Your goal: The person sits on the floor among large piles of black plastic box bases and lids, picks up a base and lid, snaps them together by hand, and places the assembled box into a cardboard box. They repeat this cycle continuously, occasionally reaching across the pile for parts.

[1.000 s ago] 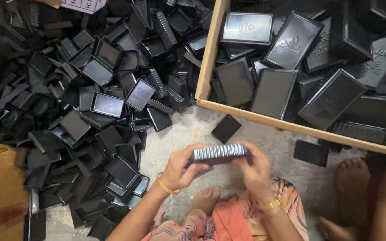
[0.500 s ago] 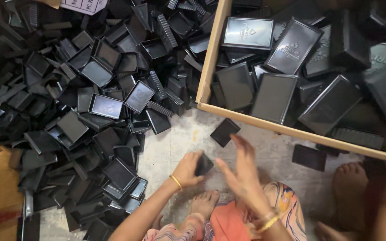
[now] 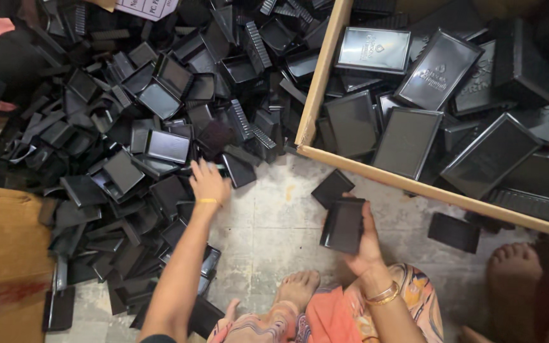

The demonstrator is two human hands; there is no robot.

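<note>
We see a heap of black plastic trays [image 3: 160,146], some with a glossy sheen and some matt with ribbed edges, lying on a rough, stained concrete floor [image 3: 274,222]. The right hand [image 3: 366,244] grips a smooth, faintly shiny black plastic piece [image 3: 343,225], while the left hand [image 3: 210,181] rests on the heap. We note a bare wooden frame [image 3: 325,82] around larger glossy plastic lids [image 3: 408,140], brown matt cardboard [image 3: 5,267], and metal bangles [image 3: 382,295] with a golden shine.

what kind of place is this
Probably a small workshop or home packing floor for plastic parts. A big heap of black plastic trays covers the bare concrete floor, a wooden crate holds larger lids, and the barefoot person sits sorting by hand.
</note>
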